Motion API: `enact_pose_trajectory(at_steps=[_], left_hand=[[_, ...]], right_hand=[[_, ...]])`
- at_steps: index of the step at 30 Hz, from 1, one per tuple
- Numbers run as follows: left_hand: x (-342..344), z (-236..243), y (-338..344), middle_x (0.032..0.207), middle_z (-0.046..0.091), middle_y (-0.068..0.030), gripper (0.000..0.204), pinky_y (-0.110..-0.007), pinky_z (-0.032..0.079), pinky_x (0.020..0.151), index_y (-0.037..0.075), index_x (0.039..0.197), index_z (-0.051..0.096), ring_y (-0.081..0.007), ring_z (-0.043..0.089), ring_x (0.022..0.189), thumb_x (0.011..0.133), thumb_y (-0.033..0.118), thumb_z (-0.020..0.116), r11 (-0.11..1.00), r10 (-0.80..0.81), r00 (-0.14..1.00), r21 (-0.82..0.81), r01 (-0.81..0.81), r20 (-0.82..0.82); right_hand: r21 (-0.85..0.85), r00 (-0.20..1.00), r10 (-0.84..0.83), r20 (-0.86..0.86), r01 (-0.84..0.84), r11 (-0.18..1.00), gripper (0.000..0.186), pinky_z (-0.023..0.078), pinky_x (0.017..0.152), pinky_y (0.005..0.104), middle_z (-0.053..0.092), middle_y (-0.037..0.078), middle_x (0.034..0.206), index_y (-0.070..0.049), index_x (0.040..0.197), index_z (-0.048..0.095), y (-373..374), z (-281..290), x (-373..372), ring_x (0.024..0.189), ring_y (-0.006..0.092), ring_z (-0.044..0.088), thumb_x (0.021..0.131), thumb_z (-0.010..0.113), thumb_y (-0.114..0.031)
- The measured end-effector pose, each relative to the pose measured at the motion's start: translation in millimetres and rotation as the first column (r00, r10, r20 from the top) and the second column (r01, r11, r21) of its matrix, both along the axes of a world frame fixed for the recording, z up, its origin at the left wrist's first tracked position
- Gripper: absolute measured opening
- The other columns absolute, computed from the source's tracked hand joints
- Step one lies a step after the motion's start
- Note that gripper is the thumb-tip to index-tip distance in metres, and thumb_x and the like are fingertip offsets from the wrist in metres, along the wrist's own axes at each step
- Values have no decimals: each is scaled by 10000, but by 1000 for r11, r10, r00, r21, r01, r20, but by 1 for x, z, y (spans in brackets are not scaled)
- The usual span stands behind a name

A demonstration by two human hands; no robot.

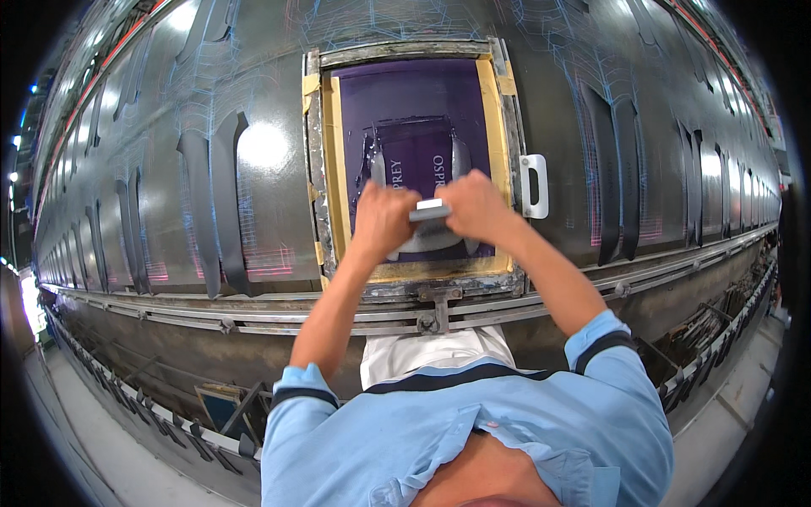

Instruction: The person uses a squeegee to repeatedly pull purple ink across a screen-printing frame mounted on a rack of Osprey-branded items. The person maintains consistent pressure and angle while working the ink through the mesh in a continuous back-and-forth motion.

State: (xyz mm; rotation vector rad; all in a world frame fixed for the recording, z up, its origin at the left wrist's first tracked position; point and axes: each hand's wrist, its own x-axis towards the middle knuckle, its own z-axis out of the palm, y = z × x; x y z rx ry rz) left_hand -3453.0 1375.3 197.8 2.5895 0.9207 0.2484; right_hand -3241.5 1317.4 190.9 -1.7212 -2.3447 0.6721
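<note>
Left fingers (404,203), right fingers (457,203): clamped on squeegee (429,213) | look: grey, white-topped | screen (410,91): dark purple, ink-streaked

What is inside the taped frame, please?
Inside the frame is a purple screen with dark smears and pale lettering. The left hand and right hand grip a bar, hiding part of the screen. What lies under the screen is covered.

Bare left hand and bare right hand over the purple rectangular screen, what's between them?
In the head view, a short grey bar with a white top bridges the gap, gripped by the left hand and right hand.
</note>
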Motion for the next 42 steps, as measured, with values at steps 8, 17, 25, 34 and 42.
enact_pose_trajectory(at_steps=[8,17,25,34,42], left_hand=[[49,-5,140,783,731,-100,219,-427,451,812,167,880,755,-324,685,777,744,314,844,996,74,992,-39,-79,-106],[0,-18,3,817,711,-57,279,-418,413,770,147,890,733,-260,671,787,640,102,850,999,20,999,28,-21,33],[-4,4,-6,798,710,-37,203,-405,418,770,140,853,721,-249,666,750,705,179,854,999,41,999,12,-41,15],[44,-3,139,763,716,-92,230,-432,435,775,121,863,747,-330,666,746,735,282,849,999,39,999,7,-39,-14],[44,-9,131,776,728,-99,228,-438,433,751,121,856,749,-337,670,731,712,259,862,998,44,999,35,-45,25]], right_hand=[[-66,991,-132,-6,131,989,194,574,823,498,742,178,897,-117,909,721,143,0,39,911,390,721,752,781,-214],[21,999,-30,10,30,999,137,487,780,445,717,112,811,-102,852,666,6,-13,-5,831,312,710,744,735,-149],[27,999,2,-33,-1,1000,151,487,775,445,707,102,788,-107,864,662,3,1,-3,807,314,705,740,744,-135],[-1,992,-127,-7,127,992,160,572,799,484,737,161,841,-108,877,713,142,-5,36,851,378,726,740,755,-179],[64,989,-143,-38,145,987,165,564,804,489,731,162,829,-116,882,697,131,-13,33,848,380,725,747,758,-189]])
